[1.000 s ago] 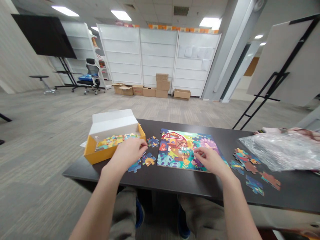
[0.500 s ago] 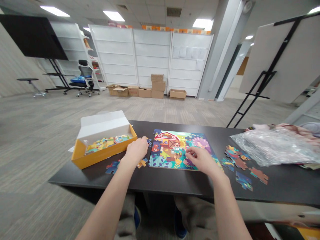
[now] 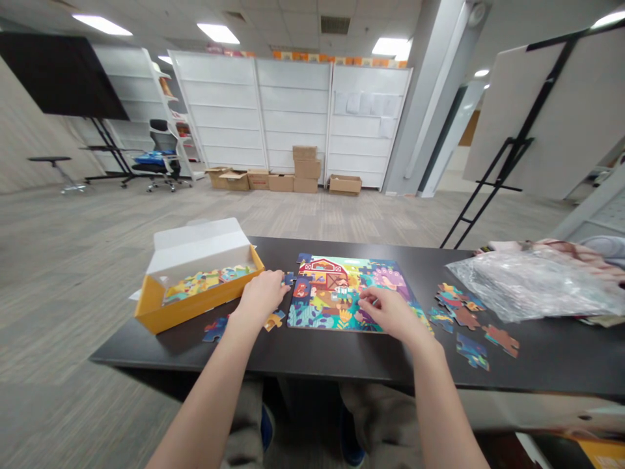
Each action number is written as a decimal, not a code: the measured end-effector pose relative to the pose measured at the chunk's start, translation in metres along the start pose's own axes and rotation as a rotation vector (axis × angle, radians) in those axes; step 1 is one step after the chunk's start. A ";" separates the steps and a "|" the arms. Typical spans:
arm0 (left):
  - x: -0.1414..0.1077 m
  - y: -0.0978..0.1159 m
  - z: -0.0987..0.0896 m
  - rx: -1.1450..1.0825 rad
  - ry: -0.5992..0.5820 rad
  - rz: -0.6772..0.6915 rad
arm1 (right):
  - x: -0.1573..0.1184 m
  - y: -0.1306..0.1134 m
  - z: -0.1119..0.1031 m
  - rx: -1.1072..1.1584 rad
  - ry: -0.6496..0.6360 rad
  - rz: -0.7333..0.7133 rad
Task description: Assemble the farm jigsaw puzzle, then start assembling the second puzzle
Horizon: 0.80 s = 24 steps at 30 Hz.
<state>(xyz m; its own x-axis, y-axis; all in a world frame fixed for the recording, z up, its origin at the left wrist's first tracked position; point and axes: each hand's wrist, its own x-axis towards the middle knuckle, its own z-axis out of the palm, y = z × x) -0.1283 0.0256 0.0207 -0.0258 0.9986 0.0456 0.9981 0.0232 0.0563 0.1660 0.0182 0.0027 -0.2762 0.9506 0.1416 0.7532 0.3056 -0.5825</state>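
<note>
A partly assembled jigsaw puzzle (image 3: 319,303) with a red barn scene lies flat on the black table. My right hand (image 3: 385,309) is over its right half, thumb and fingers drawn together; anything between the fingertips is too small to tell. My left hand (image 3: 263,293) is lowered between the yellow box and the puzzle, fingers curled down beside a blue puzzle piece (image 3: 288,279). What those fingers grip is hidden. A yellow-orange puzzle piece (image 3: 275,320) lies by my left wrist, and a dark blue and red one (image 3: 215,329) farther left.
The open yellow box (image 3: 195,311) at the left holds more pieces. Several loose puzzle pieces (image 3: 465,317) lie right of the puzzle. Beyond them rests a clear plastic bag (image 3: 532,283) against folded cloth. The black table's (image 3: 336,361) front edge runs before my legs.
My left hand has shifted slightly left and down beside the loose pieces. My right hand stays over the puzzle with little change. The whole view has moved slightly.
</note>
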 end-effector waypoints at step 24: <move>-0.031 -0.026 -0.043 0.005 -0.082 -0.013 | 0.000 0.000 0.001 -0.019 -0.022 0.000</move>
<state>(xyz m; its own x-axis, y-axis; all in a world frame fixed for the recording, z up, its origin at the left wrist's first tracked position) -0.1555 -0.0081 0.0605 -0.0342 0.9987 -0.0371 0.9981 0.0361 0.0509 0.1656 0.0185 0.0023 -0.2891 0.9493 0.1239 0.7644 0.3068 -0.5671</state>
